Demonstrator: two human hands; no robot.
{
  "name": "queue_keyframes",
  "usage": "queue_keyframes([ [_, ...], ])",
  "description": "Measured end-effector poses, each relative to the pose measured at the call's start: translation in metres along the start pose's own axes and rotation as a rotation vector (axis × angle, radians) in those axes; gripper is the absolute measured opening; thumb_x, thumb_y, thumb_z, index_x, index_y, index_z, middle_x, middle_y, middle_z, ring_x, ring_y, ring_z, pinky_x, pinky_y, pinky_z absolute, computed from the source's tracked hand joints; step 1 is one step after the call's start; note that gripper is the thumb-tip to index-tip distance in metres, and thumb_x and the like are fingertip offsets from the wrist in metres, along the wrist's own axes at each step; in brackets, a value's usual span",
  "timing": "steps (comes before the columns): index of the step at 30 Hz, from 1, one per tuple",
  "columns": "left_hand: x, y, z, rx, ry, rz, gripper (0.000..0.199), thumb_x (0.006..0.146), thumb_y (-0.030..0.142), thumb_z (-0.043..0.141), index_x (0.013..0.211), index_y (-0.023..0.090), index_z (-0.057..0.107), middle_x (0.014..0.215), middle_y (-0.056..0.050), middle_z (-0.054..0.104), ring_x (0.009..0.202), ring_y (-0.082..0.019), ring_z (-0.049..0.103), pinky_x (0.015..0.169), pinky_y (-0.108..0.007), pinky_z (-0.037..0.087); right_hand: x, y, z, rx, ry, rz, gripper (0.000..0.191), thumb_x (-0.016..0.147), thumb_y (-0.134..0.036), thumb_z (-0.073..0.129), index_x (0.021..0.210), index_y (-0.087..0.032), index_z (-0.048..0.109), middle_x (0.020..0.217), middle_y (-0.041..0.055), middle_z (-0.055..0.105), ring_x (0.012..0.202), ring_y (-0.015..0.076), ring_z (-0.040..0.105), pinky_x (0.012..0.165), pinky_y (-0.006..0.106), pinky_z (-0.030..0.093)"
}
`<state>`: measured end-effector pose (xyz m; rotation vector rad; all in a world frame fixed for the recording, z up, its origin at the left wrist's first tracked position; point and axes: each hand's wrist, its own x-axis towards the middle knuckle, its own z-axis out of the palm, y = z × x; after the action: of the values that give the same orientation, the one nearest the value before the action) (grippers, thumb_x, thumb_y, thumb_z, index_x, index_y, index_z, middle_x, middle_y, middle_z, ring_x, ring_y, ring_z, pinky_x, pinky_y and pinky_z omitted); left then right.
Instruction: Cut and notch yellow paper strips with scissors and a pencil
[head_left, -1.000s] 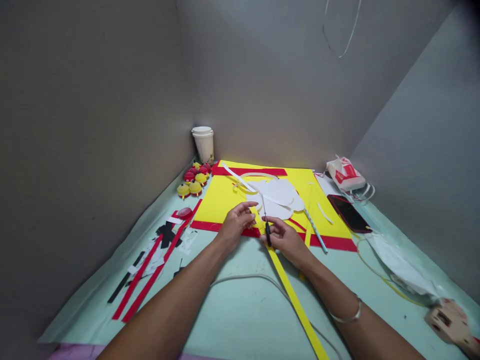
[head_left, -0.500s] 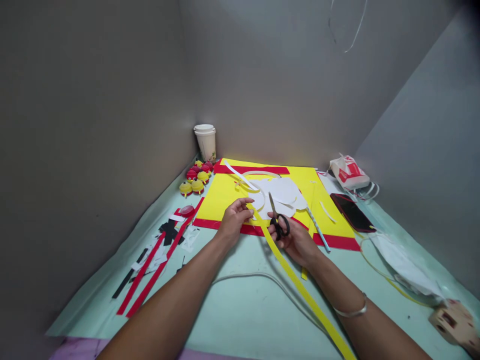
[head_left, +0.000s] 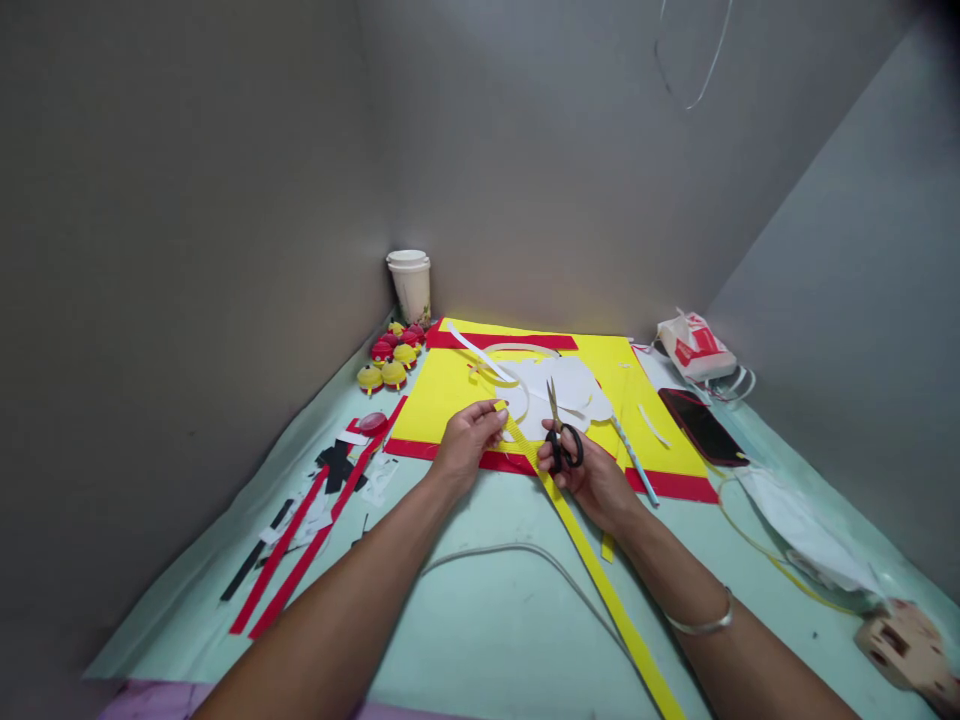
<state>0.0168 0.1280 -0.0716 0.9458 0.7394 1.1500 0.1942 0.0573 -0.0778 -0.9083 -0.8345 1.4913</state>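
My left hand pinches the upper end of a long yellow strip, which has fine cuts near that end and runs down to the bottom edge between my arms. My right hand holds black-handled scissors, their blades pointing up and slightly parted, just right of the strip. Beneath both hands lies a yellow sheet with red bands, and on it are white paper cut-outs and a curled pale strip.
Red strips and black scraps lie left, below several red-and-yellow round pieces and a white cup. At right are a phone, a red-and-white packet and a wooden block. A cable crosses the front.
The scissors have turned more upright and their blades now show parted. The yellow strip has shifted, its lower end swinging left, and its finely cut edge shows more clearly.
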Motion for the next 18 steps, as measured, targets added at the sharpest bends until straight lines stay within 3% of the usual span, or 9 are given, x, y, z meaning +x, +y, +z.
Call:
queue_keyframes([
  [5,0.0005,-0.0019,0.0002,0.004,-0.009,-0.004,0.034,0.065,0.039,0.084,0.083,0.013,0.07,0.07,0.003,0.057,0.059,-0.007,0.046,0.059,-0.02,0.037,0.0002,0.0006,0.0007,-0.032,0.014,-0.025,0.036,0.084,-0.039,0.072,0.113,-0.022,0.062,0.084,0.0011,0.068,0.07,0.0113,0.062,0.047,0.015,0.041],
  [12,-0.0017,0.0006,0.0004,0.049,-0.04,-0.017,0.041,0.071,0.041,0.078,0.102,0.013,0.074,0.079,-0.002,0.064,0.069,-0.011,0.052,0.065,-0.023,0.039,-0.0022,0.0026,0.0051,-0.069,-0.049,0.048,0.033,0.086,-0.043,0.068,0.109,-0.019,0.064,0.079,0.0025,0.067,0.063,0.0121,0.062,0.044,0.017,0.041],
  [18,-0.0035,0.0025,0.0029,0.077,-0.063,-0.016,0.034,0.071,0.034,0.078,0.097,0.014,0.072,0.088,-0.005,0.068,0.075,-0.014,0.058,0.07,-0.025,0.042,-0.003,0.0037,0.0066,-0.076,-0.085,0.076,0.035,0.086,-0.046,0.067,0.109,-0.02,0.063,0.078,0.0027,0.068,0.063,0.0127,0.064,0.044,0.017,0.042],
])
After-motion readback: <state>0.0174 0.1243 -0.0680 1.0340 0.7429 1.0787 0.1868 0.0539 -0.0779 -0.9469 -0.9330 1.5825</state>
